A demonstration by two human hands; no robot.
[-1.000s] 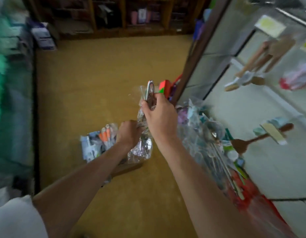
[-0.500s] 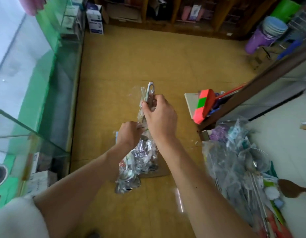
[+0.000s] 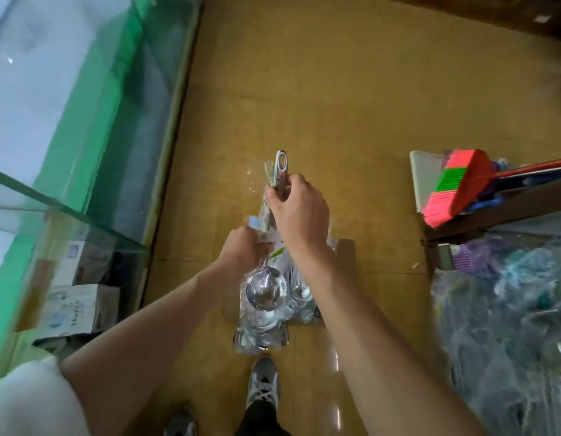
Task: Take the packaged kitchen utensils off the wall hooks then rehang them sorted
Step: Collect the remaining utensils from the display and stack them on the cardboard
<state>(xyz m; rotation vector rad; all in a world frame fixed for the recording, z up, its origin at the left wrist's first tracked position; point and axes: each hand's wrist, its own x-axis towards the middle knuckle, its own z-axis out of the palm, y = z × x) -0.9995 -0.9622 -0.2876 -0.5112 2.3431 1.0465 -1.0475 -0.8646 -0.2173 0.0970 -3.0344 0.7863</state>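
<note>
My right grip [image 3: 299,212] is curled tight round the metal handle tops of the bundle of packaged ladles [image 3: 266,297], which hangs bowls-down above the cardboard sheet [image 3: 345,256] on the floor. My left grip [image 3: 241,250] pinches the plastic sleeves at mid-shaft, above the cardboard's left edge. The wrap looks slick. If either hold loosens, I judge a ladle could slide free and drop onto the cardboard.
</note>
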